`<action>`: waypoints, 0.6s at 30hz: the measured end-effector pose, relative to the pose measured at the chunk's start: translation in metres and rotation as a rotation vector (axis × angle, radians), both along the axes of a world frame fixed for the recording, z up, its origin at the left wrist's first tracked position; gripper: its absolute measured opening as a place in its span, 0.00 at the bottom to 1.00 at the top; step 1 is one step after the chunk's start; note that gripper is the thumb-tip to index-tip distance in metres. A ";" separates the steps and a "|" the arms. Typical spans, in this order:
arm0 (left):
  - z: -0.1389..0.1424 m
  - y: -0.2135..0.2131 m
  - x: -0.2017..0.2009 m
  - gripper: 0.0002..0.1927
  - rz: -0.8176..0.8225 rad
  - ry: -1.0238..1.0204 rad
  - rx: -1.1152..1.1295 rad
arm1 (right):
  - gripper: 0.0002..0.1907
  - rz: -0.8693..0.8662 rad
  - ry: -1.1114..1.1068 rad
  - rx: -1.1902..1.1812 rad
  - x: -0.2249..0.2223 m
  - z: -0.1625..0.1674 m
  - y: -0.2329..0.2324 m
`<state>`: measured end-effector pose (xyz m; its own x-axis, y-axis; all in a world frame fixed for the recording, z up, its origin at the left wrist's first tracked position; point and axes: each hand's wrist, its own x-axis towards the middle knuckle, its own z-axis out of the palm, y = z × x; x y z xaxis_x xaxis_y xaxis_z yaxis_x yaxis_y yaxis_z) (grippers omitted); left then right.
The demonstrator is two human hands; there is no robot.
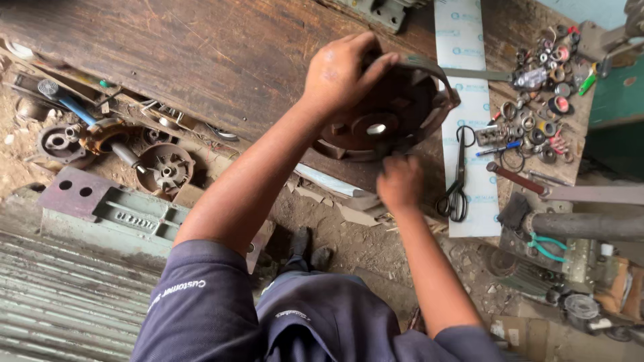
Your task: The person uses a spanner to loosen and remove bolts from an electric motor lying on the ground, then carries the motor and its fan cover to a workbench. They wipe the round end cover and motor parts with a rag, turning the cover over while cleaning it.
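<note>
A round, rusty metal housing [392,114] with a centre hole stands tilted on the edge of a dark wooden bench [201,53]. My left hand [342,74] grips its top rim from above, thumb over the edge. My right hand [400,181] is curled into a fist against the housing's lower rim. It is slightly blurred, and what its fingers close on is hidden. A grey metal band [436,70] runs around the housing's upper right side.
Black scissors [456,184] lie on a white strip of sheet [469,40] right of the housing. Several washers and rings [543,94] are heaped further right, with teal-handled pliers [547,245] below. A second round casting [164,167], a grey metal plate [121,214] and corrugated sheet [54,295] lie at left.
</note>
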<state>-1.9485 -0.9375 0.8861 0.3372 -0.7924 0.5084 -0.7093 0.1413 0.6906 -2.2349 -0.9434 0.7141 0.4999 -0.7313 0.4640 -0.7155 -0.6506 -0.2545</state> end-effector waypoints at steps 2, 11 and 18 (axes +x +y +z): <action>-0.001 -0.001 0.000 0.21 -0.021 0.008 -0.002 | 0.19 0.091 0.179 -0.117 0.001 -0.005 0.000; 0.003 -0.003 0.002 0.20 -0.021 -0.011 0.030 | 0.19 -0.047 0.215 0.029 0.005 0.007 -0.008; -0.002 -0.002 0.002 0.17 -0.022 0.008 -0.013 | 0.21 -0.001 0.523 0.033 0.001 0.043 -0.021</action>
<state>-1.9464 -0.9391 0.8845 0.3242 -0.7929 0.5160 -0.7001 0.1657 0.6945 -2.2342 -0.9649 0.7576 0.6578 -0.7421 0.1289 -0.7532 -0.6473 0.1168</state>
